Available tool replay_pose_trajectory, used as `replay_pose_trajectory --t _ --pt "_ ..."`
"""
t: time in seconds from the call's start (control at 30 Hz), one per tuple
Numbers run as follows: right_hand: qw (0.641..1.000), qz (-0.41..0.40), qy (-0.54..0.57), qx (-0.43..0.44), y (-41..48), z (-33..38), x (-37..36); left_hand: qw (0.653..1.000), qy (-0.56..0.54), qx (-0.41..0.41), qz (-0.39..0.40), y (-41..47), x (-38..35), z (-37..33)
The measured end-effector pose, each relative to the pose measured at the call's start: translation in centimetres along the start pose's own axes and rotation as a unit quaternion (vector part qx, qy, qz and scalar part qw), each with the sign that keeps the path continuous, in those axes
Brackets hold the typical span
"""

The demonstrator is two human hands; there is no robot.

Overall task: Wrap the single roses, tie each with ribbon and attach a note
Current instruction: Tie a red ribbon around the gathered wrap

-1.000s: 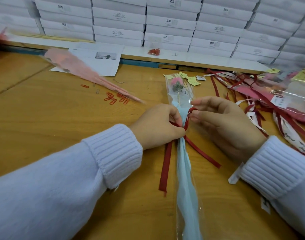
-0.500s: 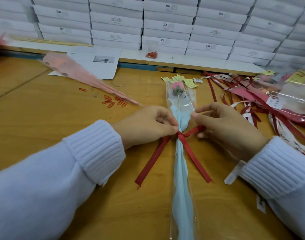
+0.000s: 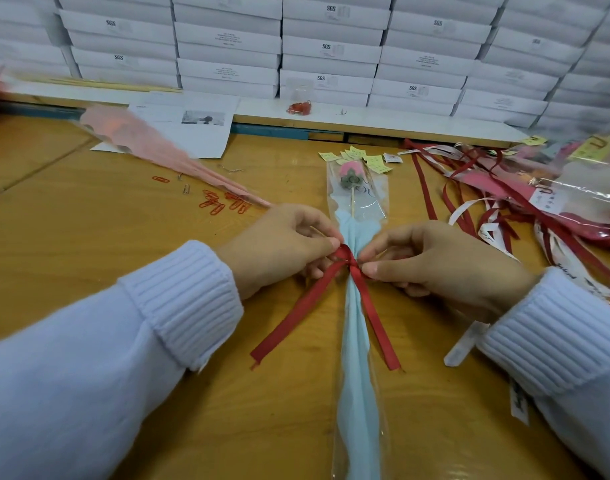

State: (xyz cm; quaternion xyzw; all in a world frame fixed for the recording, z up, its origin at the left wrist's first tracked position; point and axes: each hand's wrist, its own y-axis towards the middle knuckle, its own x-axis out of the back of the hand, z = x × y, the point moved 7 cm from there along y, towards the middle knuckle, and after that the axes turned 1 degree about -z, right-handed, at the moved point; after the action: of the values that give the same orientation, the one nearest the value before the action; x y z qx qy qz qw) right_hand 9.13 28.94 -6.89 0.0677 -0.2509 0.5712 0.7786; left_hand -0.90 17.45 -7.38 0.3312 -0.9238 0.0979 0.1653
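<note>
A single pink rose (image 3: 350, 174) lies in a clear and pale blue sleeve (image 3: 359, 358) that runs down the middle of the wooden table (image 3: 89, 258). A dark red ribbon (image 3: 348, 261) is tied around the sleeve's gathered waist, and its two tails (image 3: 296, 313) splay down to left and right. My left hand (image 3: 282, 247) pinches the ribbon at the knot from the left. My right hand (image 3: 442, 265) pinches it from the right. Small yellow notes (image 3: 372, 161) lie just behind the rose head.
A pink wrapping sleeve (image 3: 151, 147) lies slanted at the left, with red paper clips (image 3: 224, 204) beside it and a printed sheet (image 3: 192, 129) behind. Loose red and white ribbons (image 3: 476, 202) and wrapped roses (image 3: 573, 195) pile at the right. White boxes (image 3: 331, 46) are stacked along the back.
A second ago my hands were looping the ribbon around the sleeve. The knot has been drawn tight, the tails have spread out to both sides, and both hands now pinch at the knot.
</note>
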Motion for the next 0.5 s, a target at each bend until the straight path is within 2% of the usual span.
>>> replay_pose_trajectory --t 0.13,0.27,0.5 --pt "0.999 -0.016 -0.03 0.027 -0.1 0.4 0.2 0.999 -0.044 -0.005 0.016 -0.2 -0.4 -0.2" --pt "0.996 -0.06 -0.032 0.054 0.0 0.7 0.6 0.998 -0.044 -0.026 -0.024 -0.2 -0.1 -0.4" --pt "0.995 -0.063 -0.08 0.019 0.1 0.3 1.1 0.976 0.174 -0.101 -0.082 0.0 0.5 -1.6"
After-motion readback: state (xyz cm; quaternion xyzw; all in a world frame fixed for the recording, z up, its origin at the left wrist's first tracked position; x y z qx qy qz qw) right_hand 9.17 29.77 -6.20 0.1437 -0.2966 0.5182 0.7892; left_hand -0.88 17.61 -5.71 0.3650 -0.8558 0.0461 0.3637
